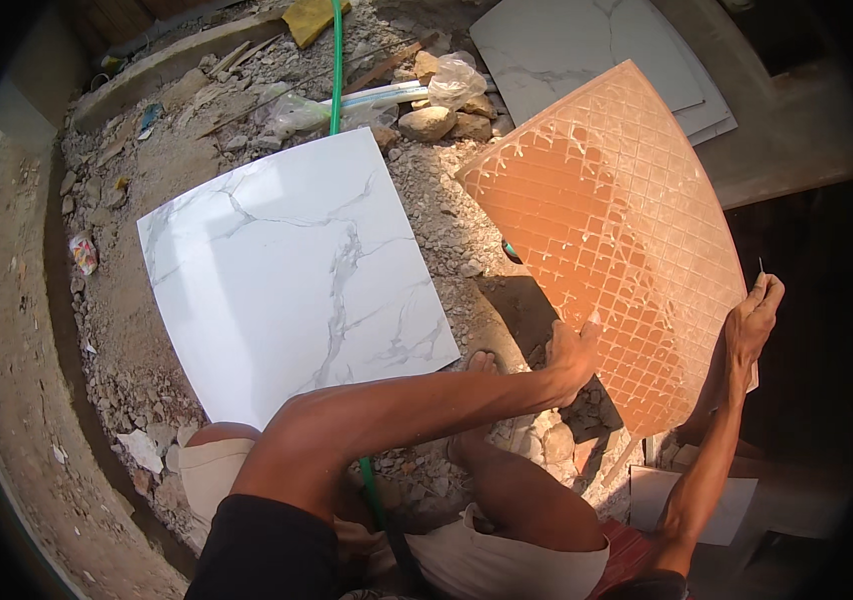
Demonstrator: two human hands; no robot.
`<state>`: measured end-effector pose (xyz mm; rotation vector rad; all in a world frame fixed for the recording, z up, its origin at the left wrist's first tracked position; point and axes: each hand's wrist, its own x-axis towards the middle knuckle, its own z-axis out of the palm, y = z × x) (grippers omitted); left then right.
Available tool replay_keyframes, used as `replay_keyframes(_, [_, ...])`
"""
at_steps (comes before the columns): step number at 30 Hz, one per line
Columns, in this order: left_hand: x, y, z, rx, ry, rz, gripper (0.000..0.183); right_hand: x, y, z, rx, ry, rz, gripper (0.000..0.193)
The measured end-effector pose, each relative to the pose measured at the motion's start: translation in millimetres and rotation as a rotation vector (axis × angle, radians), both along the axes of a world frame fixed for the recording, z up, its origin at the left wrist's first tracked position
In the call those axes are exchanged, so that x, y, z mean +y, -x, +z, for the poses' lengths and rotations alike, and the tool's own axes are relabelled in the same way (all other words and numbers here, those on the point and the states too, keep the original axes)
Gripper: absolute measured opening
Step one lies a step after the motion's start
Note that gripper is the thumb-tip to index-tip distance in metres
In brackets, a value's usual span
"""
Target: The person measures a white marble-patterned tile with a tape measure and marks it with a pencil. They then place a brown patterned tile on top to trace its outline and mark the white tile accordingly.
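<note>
A large square tile [607, 240] is tilted up at the right, with its orange-brown back toward me. That back has a raised grid, darker on the left and paler, dusty-looking on the right. My left hand [574, 358] grips its lower left edge. At its right edge my right hand [755, 318] is closed, and a thin light sliver [761, 265], too small to name, sticks up above the fingers. Left of it, a white marble-patterned tile [287, 270] lies face up on the rubble. Hidden from me is the front of the tilted tile.
More grey-white tiles [587, 60] are stacked at the back right. A green hose [337, 70], white pipes [387, 95], stones [427, 123] and a clear plastic bag [457, 80] lie behind. A concrete curb [17, 400] runs along the left. My bare foot [483, 363] rests between the tiles.
</note>
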<state>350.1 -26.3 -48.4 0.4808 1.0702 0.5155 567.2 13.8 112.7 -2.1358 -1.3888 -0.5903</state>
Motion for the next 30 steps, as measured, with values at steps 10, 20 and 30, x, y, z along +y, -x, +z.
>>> replay_keyframes(10, [-20.6,-37.5,-87.9,0.062,0.083,0.159,0.038,22.3,-69.0,-122.2,0.289,0.305,0.053,0.021])
replay_keyframes(20, [-11.6,-26.6,-112.7,0.158,-0.022,0.105,0.023,38.1,-96.3,-204.5,0.405,0.368,0.233,0.022])
replay_keyframes(30, [-1.2,-4.6,-109.3,0.215,-0.029,-0.099,0.029,17.9,-112.4,-245.6,0.542,0.3,0.23,0.015])
